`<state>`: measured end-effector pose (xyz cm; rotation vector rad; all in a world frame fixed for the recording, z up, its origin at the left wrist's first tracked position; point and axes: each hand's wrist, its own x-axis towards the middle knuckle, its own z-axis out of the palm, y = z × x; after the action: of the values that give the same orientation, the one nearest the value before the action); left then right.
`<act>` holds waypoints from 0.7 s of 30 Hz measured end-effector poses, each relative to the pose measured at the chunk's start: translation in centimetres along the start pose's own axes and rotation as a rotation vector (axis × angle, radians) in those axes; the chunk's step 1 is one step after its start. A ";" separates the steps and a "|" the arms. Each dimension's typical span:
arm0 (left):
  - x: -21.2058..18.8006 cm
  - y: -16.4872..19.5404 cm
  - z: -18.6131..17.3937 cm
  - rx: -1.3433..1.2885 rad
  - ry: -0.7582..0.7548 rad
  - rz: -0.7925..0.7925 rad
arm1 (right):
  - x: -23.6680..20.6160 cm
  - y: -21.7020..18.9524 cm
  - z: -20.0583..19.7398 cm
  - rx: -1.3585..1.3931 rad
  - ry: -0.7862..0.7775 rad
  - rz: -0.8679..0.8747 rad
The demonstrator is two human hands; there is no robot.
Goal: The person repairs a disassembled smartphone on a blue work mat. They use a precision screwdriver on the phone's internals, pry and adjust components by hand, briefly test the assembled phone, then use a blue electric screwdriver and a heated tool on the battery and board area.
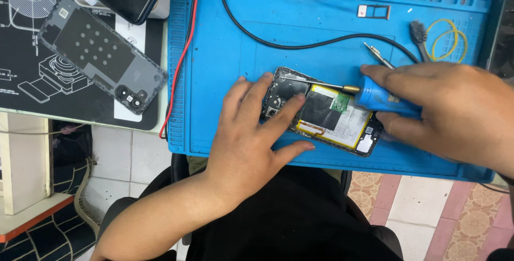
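An opened smartphone [342, 121] lies back side up on the blue work mat [225, 57], its battery and circuit boards exposed. My left hand [251, 132] rests flat on the phone's left end, fingers spread and pressing it down. My right hand [450, 111] grips a blue-handled screwdriver [377, 97]. The screwdriver's metal shaft points left, with its tip over the phone's upper edge.
The phone's removed back cover [101, 60] lies on a black printed mat at the left. A black cable [300, 44] and a red wire [184, 52] cross the blue mat. A brush [419, 35], yellow rubber bands [448, 38] and a SIM tray [373, 11] sit at the far right.
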<state>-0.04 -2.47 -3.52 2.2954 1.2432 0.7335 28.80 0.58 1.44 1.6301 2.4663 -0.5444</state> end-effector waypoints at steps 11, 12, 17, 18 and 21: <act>0.9 -0.6 -0.8 -0.162 0.027 -0.042 | -0.7 -2.3 0.2 0.086 -0.115 0.111; 1.3 -1.1 -1.4 -0.143 0.011 -0.001 | -0.7 -2.4 0.2 0.090 -0.112 0.113; 3.2 -2.7 -1.6 -0.173 -0.084 0.080 | -1.2 -2.8 0.4 0.092 -0.025 0.086; 3.2 -2.7 -1.4 -0.159 -0.097 0.061 | -1.2 -2.8 0.5 0.090 -0.024 0.095; 3.1 -2.9 -1.1 -0.172 -0.100 0.049 | -1.5 -2.8 0.7 0.085 -0.058 0.115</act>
<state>-1.12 1.78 -3.57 2.2005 1.0411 0.7041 26.82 -1.88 1.89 1.7483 2.3214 -0.6792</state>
